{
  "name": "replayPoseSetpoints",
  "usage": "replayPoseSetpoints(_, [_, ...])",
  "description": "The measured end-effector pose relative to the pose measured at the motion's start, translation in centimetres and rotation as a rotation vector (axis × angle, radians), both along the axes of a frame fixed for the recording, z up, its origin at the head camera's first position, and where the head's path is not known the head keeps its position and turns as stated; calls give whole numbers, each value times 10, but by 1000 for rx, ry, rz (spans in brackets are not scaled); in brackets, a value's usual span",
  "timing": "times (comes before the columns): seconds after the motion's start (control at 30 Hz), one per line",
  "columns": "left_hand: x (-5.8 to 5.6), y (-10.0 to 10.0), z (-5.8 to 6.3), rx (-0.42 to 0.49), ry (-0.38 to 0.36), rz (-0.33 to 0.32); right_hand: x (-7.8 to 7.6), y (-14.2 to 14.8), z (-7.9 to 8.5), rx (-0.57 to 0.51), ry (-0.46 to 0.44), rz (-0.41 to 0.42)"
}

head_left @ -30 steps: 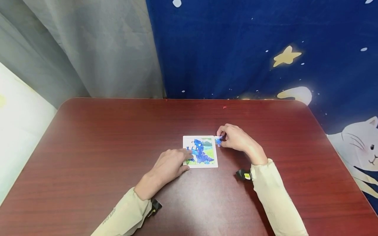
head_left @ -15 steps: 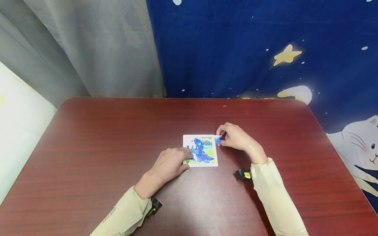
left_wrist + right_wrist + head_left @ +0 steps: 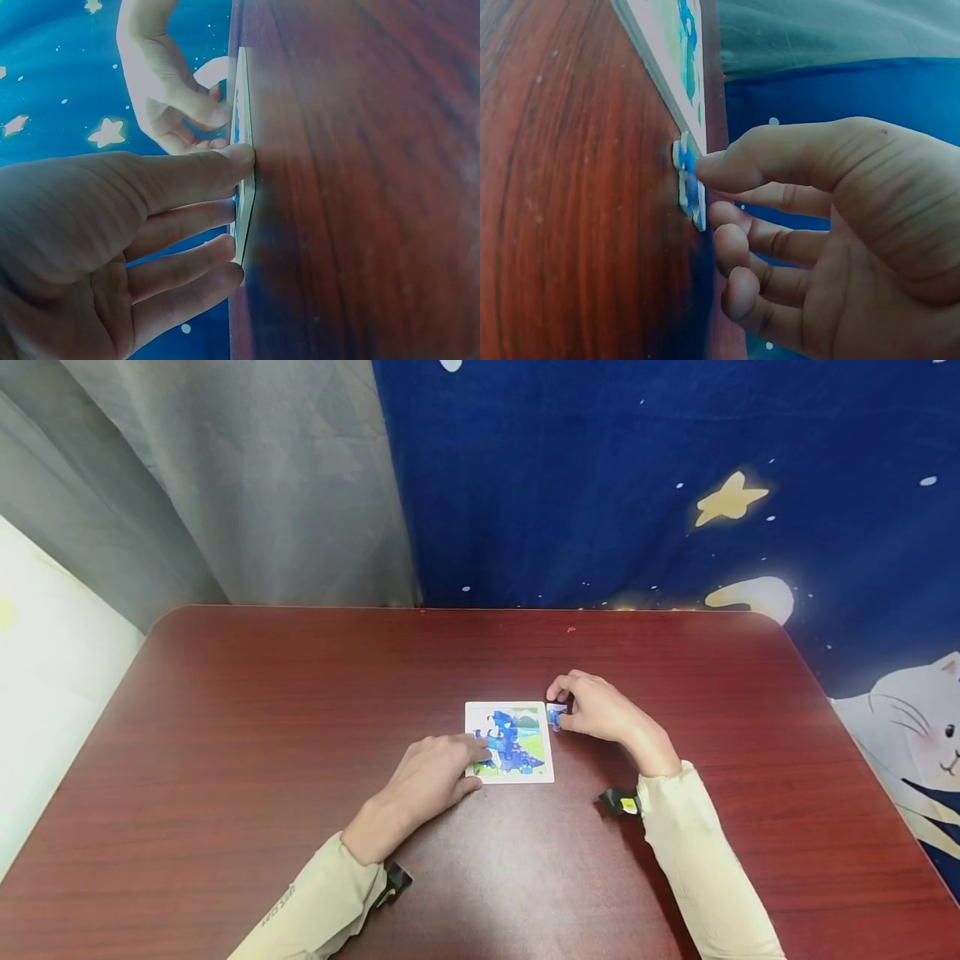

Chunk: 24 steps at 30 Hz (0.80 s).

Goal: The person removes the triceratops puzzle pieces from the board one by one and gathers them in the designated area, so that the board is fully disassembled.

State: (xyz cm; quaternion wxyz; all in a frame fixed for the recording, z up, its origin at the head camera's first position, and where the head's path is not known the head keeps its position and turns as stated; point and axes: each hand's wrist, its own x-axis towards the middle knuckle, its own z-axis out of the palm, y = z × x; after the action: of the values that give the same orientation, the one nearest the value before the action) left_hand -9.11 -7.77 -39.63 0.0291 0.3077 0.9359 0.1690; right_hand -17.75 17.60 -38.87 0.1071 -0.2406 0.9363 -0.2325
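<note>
R hand (image 3: 600, 710) pinches a blue/white puzzle pc (image 3: 556, 717) btwn thumb & finger; pc is flat on the bench (image 3: 300, 693), just beside upper R edge of the puzzle board (image 3: 517, 779). Can't tell if those two touch. L hand (image 3: 435, 777) is relaxed, fingers mostly straight & resting on the board's L side, thumb at its near L corner. Board lies flat approx mid-bench, w/ white border & pic of a blue dino (image 3: 508, 743); white gaps in upper L part. Pale sleeves (image 3: 705, 860) on both arms, small blk device (image 3: 618, 802) at each wrist. Tiny red bit (image 3: 572, 629) nr bench's far edge. Behind: grey curtain (image 3: 300, 485) on L, dk blue curtain (image 3: 555, 485) on R w/ yellow star (image 3: 731, 500) & cat (image 3: 926, 718).
</note>
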Motion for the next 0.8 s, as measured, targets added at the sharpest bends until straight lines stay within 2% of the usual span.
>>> replayPoseSetpoints(0.13, [0,0,0,1,-5,2,2,-2,4,0,19,0])
replayPoseSetpoints(0.37, [0,0,0,-2,-11,5,3,0,5,143,-16,-41])
replayPoseSetpoints(0.8, [-1,0,1,-15,-14,5,3,-2,4,110,-8,-32])
